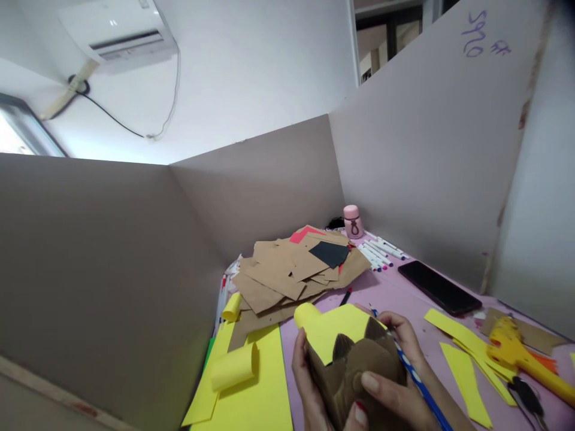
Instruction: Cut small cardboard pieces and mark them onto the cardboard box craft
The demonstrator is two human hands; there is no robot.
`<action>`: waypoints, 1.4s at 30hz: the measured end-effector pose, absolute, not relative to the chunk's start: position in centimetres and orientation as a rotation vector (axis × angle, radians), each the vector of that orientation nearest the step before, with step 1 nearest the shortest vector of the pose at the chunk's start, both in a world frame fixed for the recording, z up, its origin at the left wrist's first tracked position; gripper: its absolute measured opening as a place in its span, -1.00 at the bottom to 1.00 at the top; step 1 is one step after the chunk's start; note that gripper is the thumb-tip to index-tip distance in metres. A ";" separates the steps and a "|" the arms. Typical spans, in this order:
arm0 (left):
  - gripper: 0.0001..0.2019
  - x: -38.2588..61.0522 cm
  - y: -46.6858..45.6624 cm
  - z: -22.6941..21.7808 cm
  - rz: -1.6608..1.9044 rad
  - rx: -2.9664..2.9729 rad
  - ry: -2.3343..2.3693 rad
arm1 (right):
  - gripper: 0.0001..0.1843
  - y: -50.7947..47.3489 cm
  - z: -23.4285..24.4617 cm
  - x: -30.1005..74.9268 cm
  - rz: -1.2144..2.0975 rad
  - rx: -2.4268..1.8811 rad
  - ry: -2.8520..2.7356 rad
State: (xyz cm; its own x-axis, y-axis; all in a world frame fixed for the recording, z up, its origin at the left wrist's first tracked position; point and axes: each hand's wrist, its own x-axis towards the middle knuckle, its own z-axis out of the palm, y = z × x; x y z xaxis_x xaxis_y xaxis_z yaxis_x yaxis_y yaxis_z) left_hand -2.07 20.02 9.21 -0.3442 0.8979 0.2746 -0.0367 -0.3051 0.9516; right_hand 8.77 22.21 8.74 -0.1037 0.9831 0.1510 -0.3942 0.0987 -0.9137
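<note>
Between my two hands is a brown cardboard piece with two pointed, ear-like tips and a small round bump. Yellow paper with a rolled end lies against its far side. My left hand is closed around the left edge, its red-nailed thumb on the front. My right hand grips the right side with the thumb pressed on the front. A blue pencil with white dots slants through the right hand, past the cardboard's right edge. The lower end of the cardboard is cut off by the frame.
Brown cardboard sheets are heaped at the back. Yellow sheets and a curled strip lie left. On the right are a phone, markers, yellow strips and a yellow glue gun. Grey partitions enclose the table.
</note>
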 end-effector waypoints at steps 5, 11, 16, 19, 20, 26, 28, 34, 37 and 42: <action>0.08 -2.4 20.4 8.4 1.754 1.303 1.355 | -0.35 22.3 8.3 8.6 1.308 -0.742 -1.032; -0.07 -2.4 20.2 9.4 1.768 1.255 1.237 | -0.48 23.3 8.0 8.5 1.258 -0.723 -1.031; -0.19 -2.8 20.3 9.4 1.790 1.253 1.174 | -0.34 23.3 7.9 7.9 1.236 -0.720 -1.045; -0.23 -2.8 20.3 9.1 1.806 1.244 1.185 | -0.24 22.7 7.8 7.8 1.225 -0.766 -1.109; -0.25 -2.7 20.3 9.0 1.820 1.242 1.210 | -0.24 22.5 7.8 7.9 1.236 -0.779 -1.130; -0.27 -2.0 20.4 9.6 1.917 1.262 1.354 | -0.30 23.3 7.4 8.6 1.343 -0.677 -1.070; -0.32 -1.9 20.4 9.9 1.928 1.285 1.379 | -0.41 24.3 7.2 8.8 1.340 -0.666 -1.050; -0.23 -2.3 20.5 10.3 1.833 1.144 1.408 | -0.75 26.9 7.2 8.9 1.358 -0.654 -1.050; -0.36 -2.9 20.6 10.1 1.829 1.032 1.379 | -0.72 27.2 7.4 8.6 1.348 -0.638 -1.057; -0.21 -3.6 20.7 9.7 1.819 0.998 1.244 | -0.63 26.9 7.8 8.0 1.314 -0.616 -1.070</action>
